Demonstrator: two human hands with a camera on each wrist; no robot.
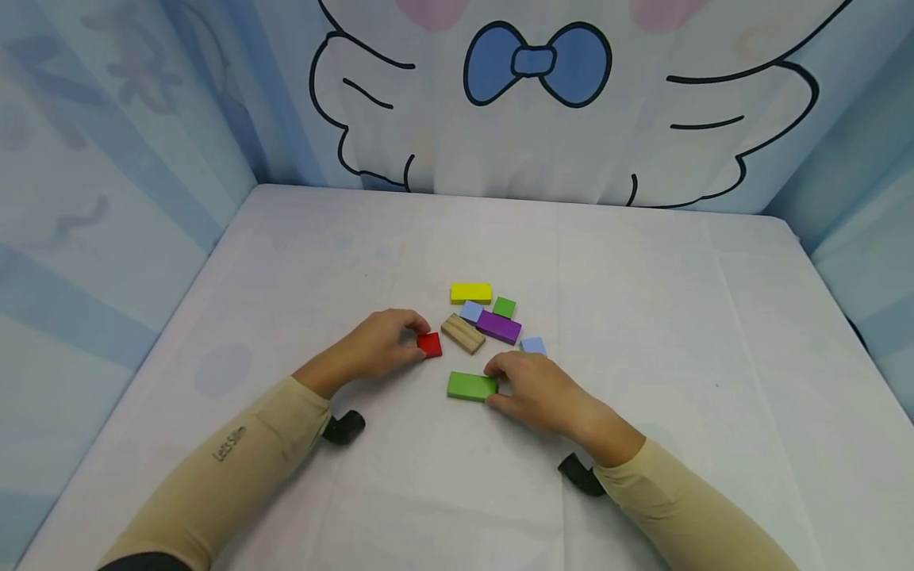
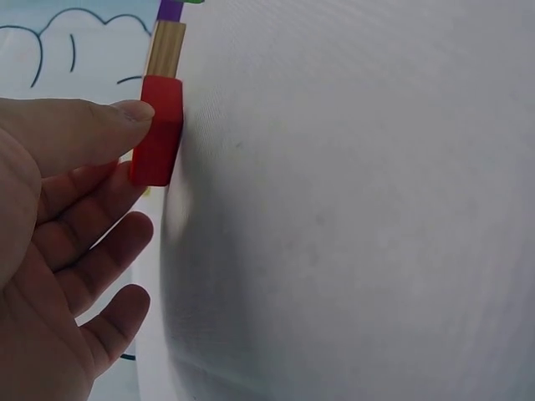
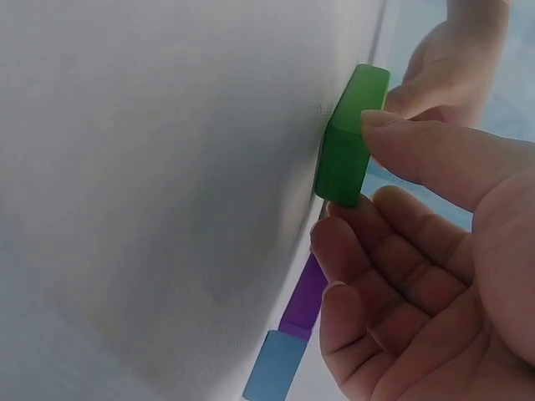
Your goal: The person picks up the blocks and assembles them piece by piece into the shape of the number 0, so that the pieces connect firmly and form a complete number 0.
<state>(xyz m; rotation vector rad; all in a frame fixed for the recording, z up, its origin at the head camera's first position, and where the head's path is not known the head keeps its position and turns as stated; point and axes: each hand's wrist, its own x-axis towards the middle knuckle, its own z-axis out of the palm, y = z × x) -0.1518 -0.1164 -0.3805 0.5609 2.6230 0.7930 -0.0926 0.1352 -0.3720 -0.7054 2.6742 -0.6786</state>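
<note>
My left hand [image 1: 385, 345] pinches a small red block [image 1: 430, 345] between thumb and index finger. In the left wrist view, the thumb lies on one side of the red block [image 2: 160, 125], and the other fingers are loosely bent below it. To the right and nearer me, my right hand [image 1: 537, 390] grips the right end of a long green block [image 1: 468, 386] lying on the table. The right wrist view has the thumb against the green block [image 3: 349, 142] and fingertips at its end. Between and beyond both hands lies a plain wooden block [image 1: 462, 334].
A purple block [image 1: 498, 327] touches a light blue block [image 1: 471, 311] behind the wooden one. A small green block [image 1: 504, 308] and a yellow block [image 1: 470, 293] lie farther back. Another light blue block [image 1: 533, 346] sits just beyond my right hand. White cloth covers the table [image 1: 400, 492].
</note>
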